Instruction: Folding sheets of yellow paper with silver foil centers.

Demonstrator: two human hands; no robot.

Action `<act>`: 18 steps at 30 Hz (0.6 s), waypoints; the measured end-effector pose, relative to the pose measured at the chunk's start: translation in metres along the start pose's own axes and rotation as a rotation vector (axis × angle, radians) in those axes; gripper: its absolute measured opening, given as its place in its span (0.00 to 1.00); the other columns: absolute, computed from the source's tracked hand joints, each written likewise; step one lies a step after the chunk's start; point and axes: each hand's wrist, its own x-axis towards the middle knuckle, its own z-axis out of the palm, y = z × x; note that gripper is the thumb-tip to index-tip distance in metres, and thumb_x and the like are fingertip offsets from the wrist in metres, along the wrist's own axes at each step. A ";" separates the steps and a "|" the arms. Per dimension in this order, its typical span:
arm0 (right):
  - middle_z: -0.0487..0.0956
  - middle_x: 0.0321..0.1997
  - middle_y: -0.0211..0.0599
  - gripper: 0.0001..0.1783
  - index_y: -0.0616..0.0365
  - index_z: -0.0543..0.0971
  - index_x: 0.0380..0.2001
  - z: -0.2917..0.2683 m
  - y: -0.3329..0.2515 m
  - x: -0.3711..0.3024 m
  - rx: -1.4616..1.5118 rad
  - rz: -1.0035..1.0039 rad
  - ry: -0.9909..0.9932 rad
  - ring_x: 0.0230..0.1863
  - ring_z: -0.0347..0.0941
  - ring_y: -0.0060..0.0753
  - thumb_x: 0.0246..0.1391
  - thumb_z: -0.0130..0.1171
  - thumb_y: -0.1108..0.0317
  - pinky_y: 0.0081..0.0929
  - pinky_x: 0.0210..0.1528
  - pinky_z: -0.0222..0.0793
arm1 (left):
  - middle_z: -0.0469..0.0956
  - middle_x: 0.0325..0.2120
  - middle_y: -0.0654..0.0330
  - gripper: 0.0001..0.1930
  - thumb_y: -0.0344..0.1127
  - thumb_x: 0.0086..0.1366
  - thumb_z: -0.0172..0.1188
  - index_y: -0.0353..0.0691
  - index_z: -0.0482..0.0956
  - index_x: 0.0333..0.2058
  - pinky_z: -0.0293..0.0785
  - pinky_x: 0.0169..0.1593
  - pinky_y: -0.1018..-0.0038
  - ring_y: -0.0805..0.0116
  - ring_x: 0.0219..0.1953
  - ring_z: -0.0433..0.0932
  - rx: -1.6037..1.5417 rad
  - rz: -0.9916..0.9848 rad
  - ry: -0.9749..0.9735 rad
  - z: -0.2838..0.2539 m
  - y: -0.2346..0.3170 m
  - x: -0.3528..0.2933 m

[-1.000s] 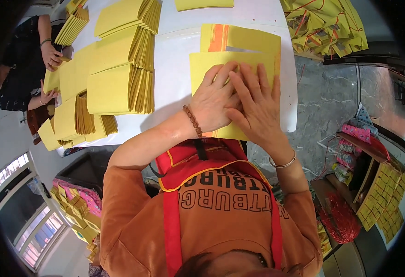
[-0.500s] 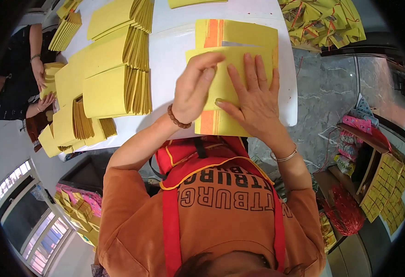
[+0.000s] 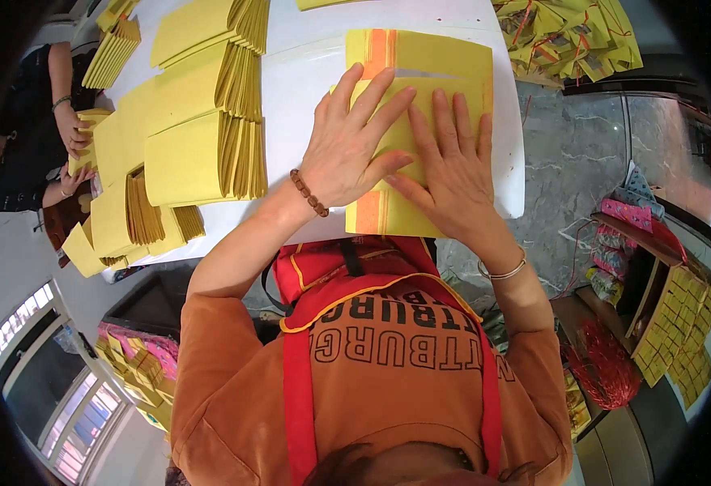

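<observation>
A yellow sheet of paper with an orange stripe (image 3: 440, 53) lies on the white table in front of me, and a folded yellow piece covers its middle. Across the left edge of that folded piece my left hand (image 3: 347, 146) is spread, its fingers apart and pointing away from me. My right hand (image 3: 457, 174) rests flat on the right part of the paper, fingers stretched out. The two thumbs come close to each other near the middle. Neither hand grips anything.
Stacks of folded yellow paper (image 3: 202, 158) fill the table's left side. Beyond them a co-worker's hands (image 3: 72, 138) hold a yellow bundle. Yellow papers with red strings (image 3: 570, 36) lie at the far right. Red strands (image 3: 602, 364) hang by a shelf at the lower right.
My left hand has opened from a loosely curled shape, turned palm down and spread over the left of the paper. My right hand stays almost in place.
</observation>
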 end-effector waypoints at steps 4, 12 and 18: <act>0.49 0.69 0.48 0.41 0.45 0.57 0.64 0.001 0.000 0.000 -0.051 -0.022 -0.009 0.71 0.39 0.51 0.52 0.47 0.37 0.60 0.66 0.30 | 0.51 0.64 0.54 0.34 0.54 0.57 0.56 0.48 0.62 0.60 0.46 0.59 0.45 0.46 0.64 0.45 0.192 -0.009 -0.003 -0.003 0.005 -0.003; 0.44 0.71 0.42 0.41 0.47 0.52 0.66 0.005 0.012 -0.011 0.058 -0.026 0.050 0.72 0.33 0.50 0.55 0.41 0.37 0.61 0.66 0.21 | 0.58 0.60 0.53 0.35 0.57 0.54 0.57 0.48 0.65 0.58 0.44 0.62 0.50 0.48 0.63 0.51 0.075 0.293 0.009 -0.006 0.004 0.001; 0.41 0.72 0.44 0.45 0.54 0.44 0.67 -0.001 0.017 -0.010 0.148 -0.023 -0.006 0.72 0.30 0.51 0.56 0.36 0.35 0.57 0.66 0.19 | 0.61 0.59 0.55 0.37 0.57 0.49 0.61 0.50 0.67 0.57 0.45 0.62 0.50 0.52 0.63 0.55 0.059 0.298 -0.109 -0.011 0.007 0.004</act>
